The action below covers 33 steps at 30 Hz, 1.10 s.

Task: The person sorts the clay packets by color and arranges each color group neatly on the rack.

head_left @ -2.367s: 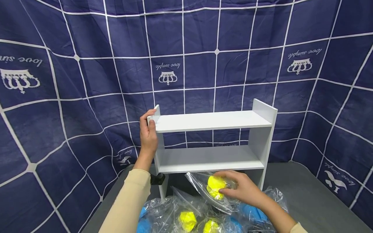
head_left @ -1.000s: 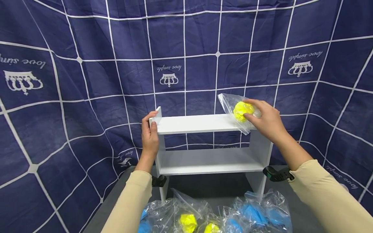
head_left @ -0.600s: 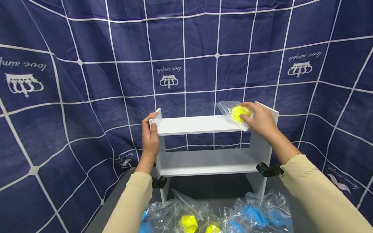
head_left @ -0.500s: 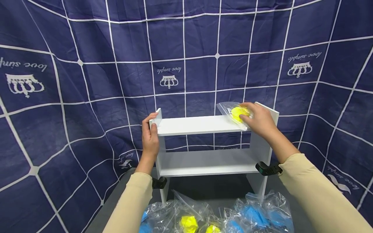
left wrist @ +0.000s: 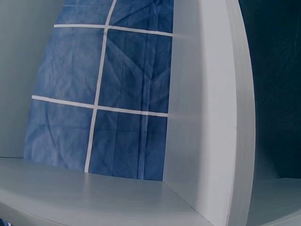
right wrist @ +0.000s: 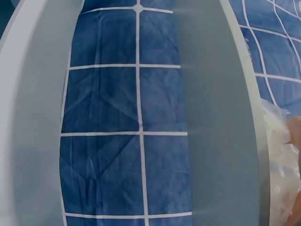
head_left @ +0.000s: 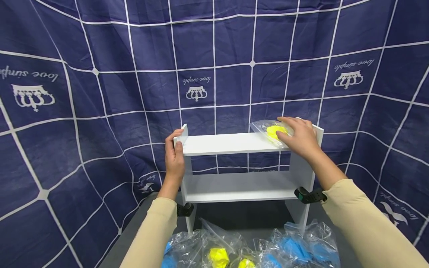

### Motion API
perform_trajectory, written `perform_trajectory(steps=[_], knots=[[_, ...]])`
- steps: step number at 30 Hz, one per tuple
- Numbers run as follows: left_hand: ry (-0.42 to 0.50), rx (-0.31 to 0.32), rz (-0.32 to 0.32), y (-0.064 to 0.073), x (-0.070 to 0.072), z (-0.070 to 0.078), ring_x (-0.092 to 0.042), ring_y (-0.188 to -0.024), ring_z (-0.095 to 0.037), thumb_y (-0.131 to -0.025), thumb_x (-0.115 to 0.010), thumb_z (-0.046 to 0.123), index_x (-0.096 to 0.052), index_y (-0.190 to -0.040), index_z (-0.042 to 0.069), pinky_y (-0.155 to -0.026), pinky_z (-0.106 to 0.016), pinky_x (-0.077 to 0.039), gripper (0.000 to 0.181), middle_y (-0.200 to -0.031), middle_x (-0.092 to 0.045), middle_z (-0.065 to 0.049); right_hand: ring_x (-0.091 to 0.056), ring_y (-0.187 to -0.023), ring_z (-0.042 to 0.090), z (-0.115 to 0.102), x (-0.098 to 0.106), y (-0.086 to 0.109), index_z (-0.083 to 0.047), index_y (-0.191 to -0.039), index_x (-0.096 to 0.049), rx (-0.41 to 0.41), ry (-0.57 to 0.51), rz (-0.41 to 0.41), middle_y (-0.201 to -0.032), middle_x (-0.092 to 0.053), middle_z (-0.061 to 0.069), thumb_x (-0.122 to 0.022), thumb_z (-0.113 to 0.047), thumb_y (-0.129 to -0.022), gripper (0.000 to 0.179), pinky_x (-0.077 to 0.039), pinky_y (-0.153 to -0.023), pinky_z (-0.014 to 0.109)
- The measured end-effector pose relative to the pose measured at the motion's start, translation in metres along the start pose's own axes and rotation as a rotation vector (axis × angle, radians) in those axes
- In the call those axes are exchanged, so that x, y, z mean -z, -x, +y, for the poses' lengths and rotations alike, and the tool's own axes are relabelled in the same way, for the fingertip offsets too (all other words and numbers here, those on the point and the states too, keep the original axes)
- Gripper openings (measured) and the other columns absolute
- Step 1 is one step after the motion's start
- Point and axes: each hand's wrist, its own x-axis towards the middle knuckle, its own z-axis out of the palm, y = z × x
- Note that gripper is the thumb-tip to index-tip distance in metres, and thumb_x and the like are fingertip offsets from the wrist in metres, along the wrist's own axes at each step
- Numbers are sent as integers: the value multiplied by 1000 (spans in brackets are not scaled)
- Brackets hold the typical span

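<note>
A white two-tier shelf (head_left: 234, 143) stands before me. My left hand (head_left: 175, 160) grips the top of its left side panel, thumb in front and fingers behind. On the right end of the top board lies a clear zip bag (head_left: 259, 127) with a crumpled yellow lump (head_left: 274, 131) inside. My right hand (head_left: 299, 137) is over this bag, thumb beside the lump and the index finger raised off it. In the right wrist view, part of the clear bag (right wrist: 280, 160) and some fingers (right wrist: 295, 129) show at the right edge. The left wrist view shows only boards and cloth.
Several clear bags lie in front of the shelf on the dark grey surface (head_left: 345, 238), holding yellow lumps (head_left: 218, 257) and blue pieces (head_left: 295, 250). A dark blue cloth with white grid lines (head_left: 231, 85) hangs behind and on both sides.
My right hand has brought the bag with the yellow lump up from the pile onto the top board. Its fingers have just spread a little. My left hand stays on the side panel.
</note>
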Motion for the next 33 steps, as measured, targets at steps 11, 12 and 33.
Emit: perform_trajectory(steps=[11, 12, 33], knots=[[6, -7, -4, -1, -2, -1, -41, -134, -27, -100, -37, 4, -43, -122, -6, -111, -30, -33, 24, -134, -49, -20, -33, -134, 38, -14, -12, 30, -18, -129, -60, 234, -132, 273, -138, -54, 12, -66, -22, -82, 48, -21, -99, 65], [7, -6, -6, -2, -2, -1, -41, -134, -27, -100, -37, 4, -43, -121, -6, -112, -31, -32, 24, -134, -49, -20, -33, -133, 37, -16, -14, 34, -17, -129, -60, 260, -149, 292, -138, -54, 12, -66, -21, -82, 48, -21, -99, 64], [2, -6, -14, 0, 0, 0, -40, -135, -29, -99, -36, 0, -41, -122, -8, -113, -29, -30, 25, -134, -47, -24, -43, -130, 25, -54, -73, 126, -17, -124, -64, 659, -345, 176, -138, -55, 7, -68, -10, -79, 46, -31, -108, 32]])
